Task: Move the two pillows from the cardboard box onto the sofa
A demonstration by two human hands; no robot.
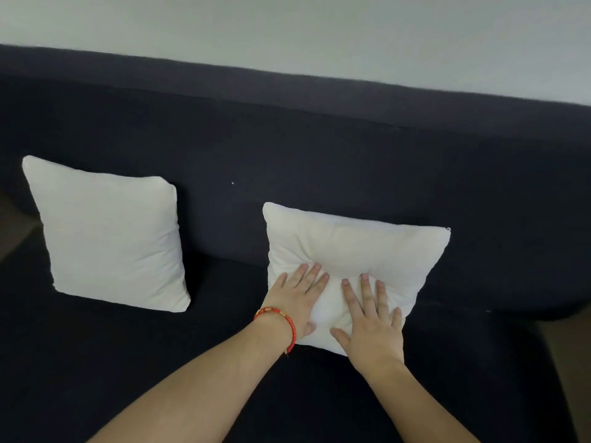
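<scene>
Evidently the last step: both pillows sit on the sofa; left hand and right hand press flat, fingers spread, on the second pillow; first pillow leans nearby; next, simply lift away.

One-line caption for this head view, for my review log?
Both pillows on the dark sofa: left hand and right hand press flat on the right pillow; left pillow leans untouched.

We see a pale grey-white wall filling the top of the view, a red corded bracelet (gold beads threaded on it), and brownish floor at far left.
</scene>
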